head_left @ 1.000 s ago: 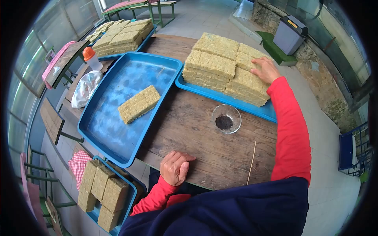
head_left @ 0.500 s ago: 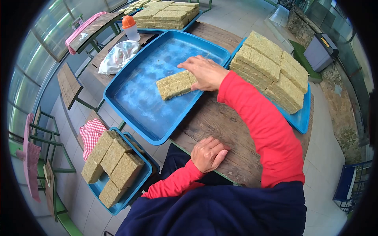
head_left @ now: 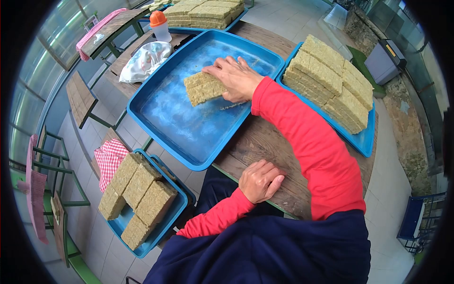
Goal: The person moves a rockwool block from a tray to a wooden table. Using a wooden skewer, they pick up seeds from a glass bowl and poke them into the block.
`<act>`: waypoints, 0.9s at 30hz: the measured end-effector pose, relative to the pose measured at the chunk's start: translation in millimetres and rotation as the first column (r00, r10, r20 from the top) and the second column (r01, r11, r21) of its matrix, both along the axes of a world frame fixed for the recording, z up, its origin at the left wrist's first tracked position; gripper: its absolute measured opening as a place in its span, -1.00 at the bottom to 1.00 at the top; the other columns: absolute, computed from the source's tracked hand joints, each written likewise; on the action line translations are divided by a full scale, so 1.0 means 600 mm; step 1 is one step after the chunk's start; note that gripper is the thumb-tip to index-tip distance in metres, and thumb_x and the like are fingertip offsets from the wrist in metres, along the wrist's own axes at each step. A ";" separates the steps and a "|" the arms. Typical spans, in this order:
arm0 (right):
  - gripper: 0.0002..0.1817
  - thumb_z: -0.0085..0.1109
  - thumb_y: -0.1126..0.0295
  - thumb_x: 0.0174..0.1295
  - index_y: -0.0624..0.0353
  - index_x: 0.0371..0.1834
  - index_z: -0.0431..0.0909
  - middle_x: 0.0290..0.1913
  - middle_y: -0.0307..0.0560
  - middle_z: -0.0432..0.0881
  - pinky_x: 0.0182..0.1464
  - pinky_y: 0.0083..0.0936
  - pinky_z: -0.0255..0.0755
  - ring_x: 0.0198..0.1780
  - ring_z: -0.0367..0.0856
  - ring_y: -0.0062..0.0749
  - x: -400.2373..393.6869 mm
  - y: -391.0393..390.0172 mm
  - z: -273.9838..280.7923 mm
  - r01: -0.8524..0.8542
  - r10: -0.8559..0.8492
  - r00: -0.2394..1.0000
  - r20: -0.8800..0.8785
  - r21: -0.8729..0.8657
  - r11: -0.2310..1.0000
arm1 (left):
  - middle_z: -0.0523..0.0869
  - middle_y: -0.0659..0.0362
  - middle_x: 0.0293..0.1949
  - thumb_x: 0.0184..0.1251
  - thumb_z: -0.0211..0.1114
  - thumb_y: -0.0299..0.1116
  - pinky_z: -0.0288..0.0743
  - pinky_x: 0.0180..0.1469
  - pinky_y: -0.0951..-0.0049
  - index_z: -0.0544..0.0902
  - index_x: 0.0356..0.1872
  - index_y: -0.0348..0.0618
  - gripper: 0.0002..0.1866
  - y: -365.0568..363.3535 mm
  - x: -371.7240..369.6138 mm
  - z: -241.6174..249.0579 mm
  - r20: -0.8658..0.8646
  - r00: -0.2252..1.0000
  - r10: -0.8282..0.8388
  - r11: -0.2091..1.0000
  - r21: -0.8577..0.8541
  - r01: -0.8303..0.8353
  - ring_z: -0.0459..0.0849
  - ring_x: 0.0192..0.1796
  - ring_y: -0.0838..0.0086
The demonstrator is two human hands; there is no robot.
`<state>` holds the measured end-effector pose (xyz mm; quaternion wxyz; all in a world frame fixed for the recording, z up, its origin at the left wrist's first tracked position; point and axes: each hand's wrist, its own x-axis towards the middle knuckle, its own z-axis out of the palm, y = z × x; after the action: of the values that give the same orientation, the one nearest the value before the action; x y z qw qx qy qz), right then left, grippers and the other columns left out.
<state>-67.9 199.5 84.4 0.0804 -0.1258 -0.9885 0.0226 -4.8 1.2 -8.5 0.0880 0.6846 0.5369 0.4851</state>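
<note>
My right hand point(head_left: 235, 79) grips the right part of a yellowish fibrous block point(head_left: 203, 88), thumb and fingers across its top, inside the large blue tray point(head_left: 177, 154). The block's left end shows; its right end is under my hand. Some crumbs lie on the tray floor beside it. My left hand point(head_left: 260, 181) rests on the wooden table point(head_left: 295, 184) near its front edge, fingers curled together, with nothing visible in them. To the right, a second blue tray point(head_left: 363, 147) holds stacked blocks point(head_left: 331, 78).
At the lower left stands a blue tray point(head_left: 176, 210) with several blocks, beside a checkered cloth point(head_left: 109, 158). A white bag point(head_left: 145, 61) and an orange-capped bottle point(head_left: 160, 27) are behind the large tray. Another block stack point(head_left: 203, 15) stands at the back.
My right hand and the block have shifted slightly left and away within the tray, and the hand now covers more of the block. My left hand still rests on the table.
</note>
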 end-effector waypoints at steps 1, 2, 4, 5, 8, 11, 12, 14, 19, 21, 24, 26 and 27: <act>-0.22 0.30 0.41 -0.05 -0.09 0.35 0.25 0.12 -0.09 0.37 0.29 0.10 0.18 0.25 0.29 -0.11 0.007 -0.007 0.014 0.009 -0.009 1.000 0.008 -0.001 1.000 | 0.61 0.19 -0.48 0.26 0.12 -0.31 0.47 -0.30 0.34 0.69 -0.41 -0.11 -0.80 0.000 0.000 0.000 -0.005 1.000 0.004 1.000 0.006 -0.004 0.56 -0.40 0.28; -0.22 0.29 0.42 -0.04 -0.08 0.35 0.25 0.12 -0.09 0.36 0.28 0.10 0.19 0.24 0.29 -0.11 0.016 -0.015 0.029 0.046 -0.045 0.999 -0.029 0.048 0.998 | 0.60 0.16 -0.49 0.26 0.12 -0.32 0.46 -0.30 0.33 0.69 -0.40 -0.12 -0.80 0.001 -0.001 -0.002 -0.006 1.000 0.000 1.000 0.006 0.000 0.55 -0.40 0.26; -0.24 0.28 0.44 -0.02 -0.02 0.35 0.25 0.10 -0.07 0.38 0.23 0.04 0.25 0.21 0.32 -0.11 0.050 -0.035 0.061 0.126 -0.111 0.989 -0.097 0.164 0.978 | 0.60 0.15 -0.49 0.26 0.12 -0.32 0.46 -0.30 0.32 0.69 -0.40 -0.13 -0.80 0.000 -0.002 0.000 0.007 1.000 0.001 1.000 0.005 -0.001 0.55 -0.40 0.25; -0.24 0.28 0.44 -0.02 -0.02 0.35 0.25 0.10 -0.07 0.38 0.23 0.04 0.25 0.21 0.32 -0.11 0.076 -0.046 0.077 0.149 -0.137 0.987 -0.080 0.161 0.976 | 0.61 0.14 -0.49 0.26 0.12 -0.32 0.46 -0.30 0.32 0.69 -0.39 -0.14 -0.80 0.000 -0.002 0.001 0.007 1.000 0.014 1.000 0.007 -0.014 0.56 -0.40 0.24; -0.37 0.25 0.46 0.00 0.02 0.24 0.35 0.05 0.00 0.43 0.18 0.12 0.31 0.13 0.42 -0.03 0.182 -0.077 0.112 0.136 -0.114 0.980 -0.161 0.133 0.982 | 0.64 0.05 -0.36 0.33 0.09 -0.23 0.47 -0.22 0.29 0.65 -0.18 -0.23 -0.71 -0.001 -0.003 0.003 0.121 0.993 0.011 0.999 0.048 -0.017 0.57 -0.32 0.14; -0.31 0.31 0.43 -0.03 0.08 0.26 0.32 0.01 0.00 0.44 0.12 -0.07 0.36 0.08 0.43 -0.05 0.301 -0.125 0.121 0.184 -0.169 0.973 -0.157 0.086 0.979 | 0.65 -0.06 -0.15 0.42 0.01 -0.07 0.47 -0.07 0.24 0.53 0.07 -0.31 -0.52 0.000 0.000 -0.012 0.237 0.970 0.047 0.981 0.173 -0.090 0.59 -0.16 0.05; -0.28 0.34 0.42 -0.05 0.11 0.28 0.31 -0.01 0.01 0.44 0.11 -0.13 0.36 0.06 0.43 -0.06 0.337 -0.144 0.116 0.246 -0.242 0.964 -0.109 0.025 0.969 | 0.65 -0.06 -0.10 0.45 -0.06 0.01 0.45 -0.01 0.23 0.48 0.12 -0.33 -0.44 -0.002 0.000 -0.015 0.248 0.968 0.036 0.985 0.155 -0.076 0.59 -0.09 0.06; -0.22 0.37 0.40 -0.06 0.16 0.32 0.28 0.01 0.03 0.42 0.13 -0.23 0.34 0.07 0.42 -0.06 0.392 -0.182 0.103 0.364 -0.363 0.932 0.029 -0.085 0.928 | 0.65 -0.07 -0.09 0.45 -0.07 0.02 0.44 0.02 0.23 0.46 0.14 -0.34 -0.43 0.000 0.002 -0.020 0.256 0.966 0.042 0.979 0.182 -0.091 0.60 -0.07 0.07; -0.20 0.38 0.37 -0.06 0.17 0.33 0.27 0.01 0.04 0.43 0.14 -0.21 0.34 0.07 0.42 -0.05 0.466 -0.229 0.016 0.437 -0.420 0.899 0.121 -0.211 0.874 | 0.65 -0.08 -0.08 0.46 -0.09 0.00 0.44 0.03 0.22 0.45 0.16 -0.34 -0.44 0.001 0.004 -0.023 0.223 0.974 0.039 0.976 0.198 -0.085 0.60 -0.07 0.07; -0.20 0.38 0.35 -0.05 0.16 0.35 0.27 0.02 0.05 0.43 0.15 -0.19 0.33 0.09 0.42 -0.05 0.474 -0.232 -0.012 0.489 -0.468 0.872 0.142 -0.241 0.838 | 0.64 -0.08 -0.08 0.46 -0.09 -0.01 0.44 0.03 0.22 0.45 0.16 -0.32 -0.45 0.000 0.003 -0.019 0.211 0.976 0.052 0.986 0.141 -0.084 0.59 -0.06 0.08; -0.20 0.37 0.31 -0.03 0.16 0.35 0.27 0.03 0.05 0.43 0.13 -0.18 0.35 0.09 0.42 -0.05 0.475 -0.227 -0.040 0.511 -0.498 0.859 0.117 -0.234 0.827 | 0.64 -0.07 -0.11 0.47 -0.09 -0.07 0.45 0.02 0.25 0.44 0.18 -0.30 -0.50 -0.003 0.001 -0.009 0.242 0.969 0.045 0.996 0.062 -0.062 0.60 -0.06 0.11; -0.20 0.38 0.30 -0.03 0.16 0.35 0.27 0.03 0.05 0.43 0.12 -0.17 0.36 0.09 0.42 -0.06 0.473 -0.224 -0.053 0.528 -0.518 0.849 0.105 -0.222 0.820 | 0.64 -0.05 -0.17 0.48 -0.07 -0.16 0.45 0.00 0.28 0.46 0.16 -0.30 -0.56 -0.003 -0.002 -0.006 0.260 0.965 0.040 0.998 0.034 -0.050 0.61 -0.09 0.14; -0.20 0.38 0.27 -0.02 0.16 0.34 0.28 0.03 0.04 0.43 0.12 -0.17 0.36 0.10 0.41 -0.06 0.473 -0.224 -0.058 0.518 -0.513 0.854 0.087 -0.230 0.824 | 0.64 -0.05 -0.17 0.48 -0.07 -0.16 0.45 0.00 0.28 0.46 0.16 -0.30 -0.56 -0.004 -0.004 -0.004 0.255 0.966 0.036 0.998 0.034 -0.047 0.61 -0.09 0.14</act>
<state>216.0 65.3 49.7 0.0569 -0.3971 -0.9080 0.1206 -7.1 -1.0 -10.7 0.1322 0.6070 0.5256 0.5812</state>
